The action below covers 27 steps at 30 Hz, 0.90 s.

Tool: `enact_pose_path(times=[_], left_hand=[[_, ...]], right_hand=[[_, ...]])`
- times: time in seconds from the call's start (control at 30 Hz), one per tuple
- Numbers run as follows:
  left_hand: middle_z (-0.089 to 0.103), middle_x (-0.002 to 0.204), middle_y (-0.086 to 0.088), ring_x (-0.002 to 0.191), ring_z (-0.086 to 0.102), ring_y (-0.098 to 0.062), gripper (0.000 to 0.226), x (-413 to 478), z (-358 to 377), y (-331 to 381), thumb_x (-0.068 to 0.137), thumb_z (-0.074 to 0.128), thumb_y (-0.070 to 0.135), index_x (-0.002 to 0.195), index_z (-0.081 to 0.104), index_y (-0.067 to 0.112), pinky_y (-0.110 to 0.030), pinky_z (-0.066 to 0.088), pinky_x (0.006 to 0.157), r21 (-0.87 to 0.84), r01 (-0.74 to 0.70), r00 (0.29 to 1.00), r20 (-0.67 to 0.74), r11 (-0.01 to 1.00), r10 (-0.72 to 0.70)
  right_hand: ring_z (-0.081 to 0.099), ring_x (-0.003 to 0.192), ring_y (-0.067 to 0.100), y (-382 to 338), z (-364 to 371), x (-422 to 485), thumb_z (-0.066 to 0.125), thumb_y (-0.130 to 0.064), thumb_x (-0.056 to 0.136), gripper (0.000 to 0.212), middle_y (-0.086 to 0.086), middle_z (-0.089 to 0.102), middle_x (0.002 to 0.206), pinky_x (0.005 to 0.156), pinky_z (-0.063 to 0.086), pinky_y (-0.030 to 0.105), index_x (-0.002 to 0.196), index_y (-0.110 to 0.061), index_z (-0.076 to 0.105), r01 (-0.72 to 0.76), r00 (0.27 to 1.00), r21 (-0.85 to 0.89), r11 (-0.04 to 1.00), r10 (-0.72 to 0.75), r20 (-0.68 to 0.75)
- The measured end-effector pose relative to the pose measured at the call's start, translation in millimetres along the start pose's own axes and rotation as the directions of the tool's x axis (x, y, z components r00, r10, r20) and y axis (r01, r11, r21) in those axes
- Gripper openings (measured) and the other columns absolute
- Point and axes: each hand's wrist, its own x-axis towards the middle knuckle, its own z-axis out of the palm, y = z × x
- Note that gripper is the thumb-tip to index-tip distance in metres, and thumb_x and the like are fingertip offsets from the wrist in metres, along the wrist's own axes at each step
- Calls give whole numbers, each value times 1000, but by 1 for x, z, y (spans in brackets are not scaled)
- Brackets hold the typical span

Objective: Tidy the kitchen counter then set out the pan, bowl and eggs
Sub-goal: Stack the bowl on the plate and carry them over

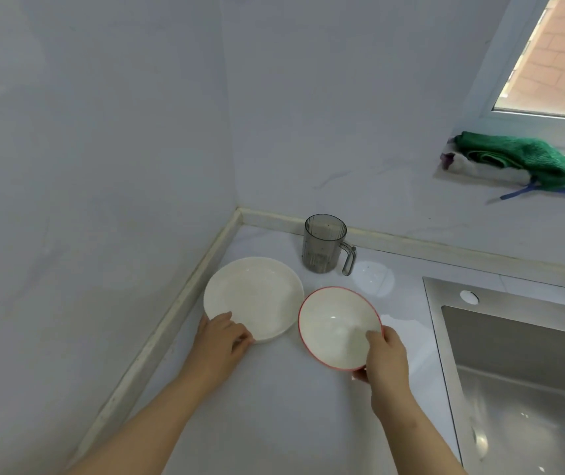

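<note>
Tidying step. We see the left hand pinching the near rim of the plate, which lies flat on the counter near the corner. The right hand grips the bowl at its near right rim, thumb inside, fingers beneath, the bowl tilted toward us just right of the plate. A cup stands beyond; the sink lies right. We judge the next move calls for lifting or stacking both dishes. Pan and eggs are not in view.
</note>
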Motion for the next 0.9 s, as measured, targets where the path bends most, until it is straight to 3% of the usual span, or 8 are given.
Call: enact_pose_path(times=[0.13,0.2,0.27,0.3,0.37,0.47,0.57,0.9], left_hand=[[69,108,2,132,37,-12,21,-21,0,-2,92,55,29,97,71,17,-23,23,105,-87,-42,997,68,995,48],[66,108,7,126,36,-3,13,-29,-6,-1,88,62,24,79,67,32,-15,28,98,-297,91,995,77,950,-71],[65,106,8,115,50,-8,22,-26,-14,4,81,69,20,67,65,36,-20,38,87,-633,248,960,61,734,-272],[65,100,8,108,55,-14,19,-24,-19,3,81,69,19,70,66,34,-22,40,82,-759,252,926,8,601,-378],[64,93,5,96,56,-17,12,-17,-28,8,89,60,16,82,64,26,-24,40,76,-853,238,859,-38,464,-510],[61,103,0,95,52,-14,16,-11,-34,14,95,50,21,105,61,17,-25,36,78,-886,270,829,15,377,-559],[55,116,1,106,47,-12,28,-11,-33,16,95,51,22,121,57,13,-22,31,88,-862,328,837,76,387,-542],[56,127,-2,109,48,-14,30,-10,-29,15,93,52,22,122,57,16,-25,34,89,-853,389,790,115,348,-602]], right_hand=[[47,89,26,-20,15,-3,35,-7,93,20,2,49,97,56,45,29,108,-13,48,35,999,90,995,-36,13],[49,89,28,-26,30,-5,36,-7,92,21,6,50,103,56,48,30,108,-13,48,29,996,73,997,-35,80],[51,85,28,-29,45,-5,37,-6,92,19,10,52,104,57,52,32,106,-12,49,-1,988,29,1000,-3,153],[53,80,28,-30,56,-6,37,-6,92,18,11,53,102,59,54,34,104,-11,49,-25,980,6,1000,24,199],[55,72,27,-30,72,-7,38,-5,92,14,11,54,92,64,55,38,97,-10,50,-75,959,-25,997,79,272],[56,75,32,-25,90,-5,39,-3,91,12,9,51,86,63,55,39,97,-7,49,-110,944,-49,993,120,309],[55,82,33,-17,97,-2,40,-2,90,14,8,50,86,64,54,39,101,-5,48,-128,939,-52,990,138,314],[53,81,33,-7,104,7,41,-3,90,12,12,52,88,58,52,37,87,-10,50,-150,945,-71,986,164,283]])
